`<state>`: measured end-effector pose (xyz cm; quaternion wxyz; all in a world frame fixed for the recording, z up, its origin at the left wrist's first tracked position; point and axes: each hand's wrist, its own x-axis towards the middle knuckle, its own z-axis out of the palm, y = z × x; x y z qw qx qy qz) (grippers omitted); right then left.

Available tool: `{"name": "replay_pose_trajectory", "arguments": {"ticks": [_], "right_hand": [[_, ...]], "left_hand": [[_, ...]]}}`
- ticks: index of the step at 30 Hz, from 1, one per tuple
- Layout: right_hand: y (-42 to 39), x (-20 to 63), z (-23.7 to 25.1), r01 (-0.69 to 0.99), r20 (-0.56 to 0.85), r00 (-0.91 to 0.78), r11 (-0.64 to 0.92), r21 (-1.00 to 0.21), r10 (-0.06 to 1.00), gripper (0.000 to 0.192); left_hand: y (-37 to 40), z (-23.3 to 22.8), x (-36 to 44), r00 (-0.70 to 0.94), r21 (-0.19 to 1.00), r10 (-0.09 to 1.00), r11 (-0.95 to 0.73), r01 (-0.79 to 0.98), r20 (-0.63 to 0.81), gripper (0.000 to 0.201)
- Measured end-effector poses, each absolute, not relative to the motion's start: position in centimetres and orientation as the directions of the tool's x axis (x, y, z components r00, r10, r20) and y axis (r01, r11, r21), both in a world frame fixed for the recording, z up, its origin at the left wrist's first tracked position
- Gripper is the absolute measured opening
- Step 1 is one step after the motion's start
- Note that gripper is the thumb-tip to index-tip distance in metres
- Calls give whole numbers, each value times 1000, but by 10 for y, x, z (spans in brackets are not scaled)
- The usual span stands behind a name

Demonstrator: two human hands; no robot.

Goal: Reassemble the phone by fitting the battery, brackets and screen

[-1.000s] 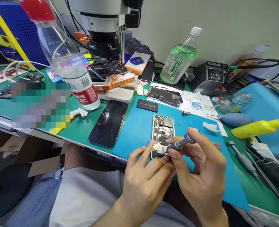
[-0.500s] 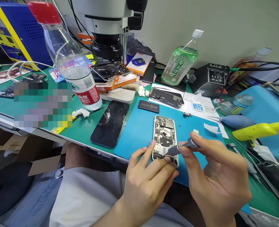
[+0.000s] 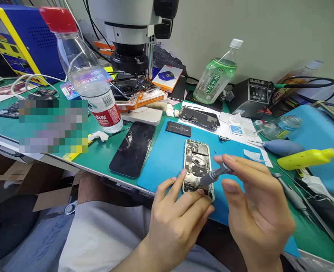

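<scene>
On the blue mat lies an opened phone without its screen, its inner parts bare. My left hand holds it down, fingers along its left side and lower end. A small grey screwdriver leans with its tip down near the phone's lower part. My right hand has it by the handle end, index finger on top, thumb a little apart from the shaft. The exact tip contact is too small to see. Above the phone rest a black battery and a detached screen assembly.
Left of the mat lies a dark phone, with a water bottle behind it. A microscope rises at the back. To the right are a green-labelled bottle, a glass jar, a blue blower and a yellow bottle.
My right thumb has come away from the screwdriver and the index finger has shifted over its end. The screwdriver stands slightly steeper. My left hand stays on the phone.
</scene>
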<state>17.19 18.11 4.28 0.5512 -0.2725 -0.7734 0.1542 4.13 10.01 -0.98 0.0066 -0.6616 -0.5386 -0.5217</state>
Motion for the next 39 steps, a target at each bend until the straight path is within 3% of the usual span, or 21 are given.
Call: {"name": "replay_pose_trajectory", "arguments": {"ticks": [10,15,20,22,24,26,29,31,39], "right_hand": [[182,172,42,260,794,-224,820,-510,565,70],[181,170,37,211,777,-223,807,-551,589,75],[175,169,29,348,726,-282,772,-531,627,84],[172,169,32,408,724,-187,723,-558,664,78],[169,169,37,329,695,2,656,-679,719,69],[167,171,42,127,567,124,554,-823,814,58],[166,175,42,-65,352,80,357,-932,933,46],[165,178,39,-83,289,56,292,-953,956,44],[159,179,34,-84,285,4,284,-955,959,41]], "left_hand": [[101,-11,42,-124,556,708,-420,717,695,13],[101,-9,42,-133,559,707,-413,719,694,10],[101,-6,42,-132,555,702,-416,721,699,10],[101,-6,42,-134,551,700,-414,724,702,10],[102,-6,42,-135,553,703,-409,726,698,11],[102,-6,42,-136,555,708,-404,727,693,11],[101,-6,43,-135,549,703,-404,732,698,12],[101,-7,43,-136,542,696,-405,737,705,13],[101,-7,41,-102,505,692,-410,759,715,11]]}}
